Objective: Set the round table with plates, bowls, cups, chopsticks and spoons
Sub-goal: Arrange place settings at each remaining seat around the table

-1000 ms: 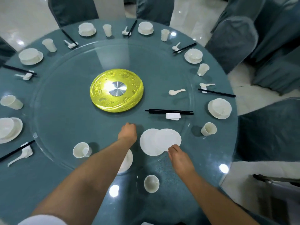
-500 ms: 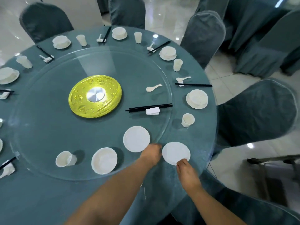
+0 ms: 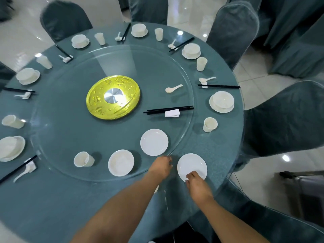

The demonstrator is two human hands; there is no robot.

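No readable writing shows anywhere; the left hand [image 3: 162, 166], fingers loosely curled and holding nothing, rests at the rim of the clear glass turntable [image 3: 73, 81], just left of the white round plate [image 3: 190, 163] lying on the outer ring of the teal round table [image 3: 226, 151]; the right hand [image 3: 196, 181] touches that plate's near edge with its fingertips; whether they pinch it I cannot tell; beyond the left hand the turntable carries one second plate [image 3: 154, 142], one bowl [image 3: 121, 162], one cup [image 3: 83, 159], black chopsticks [image 3: 169, 109] and one spoon [image 3: 173, 88]; right of the held plate the table edge is near.
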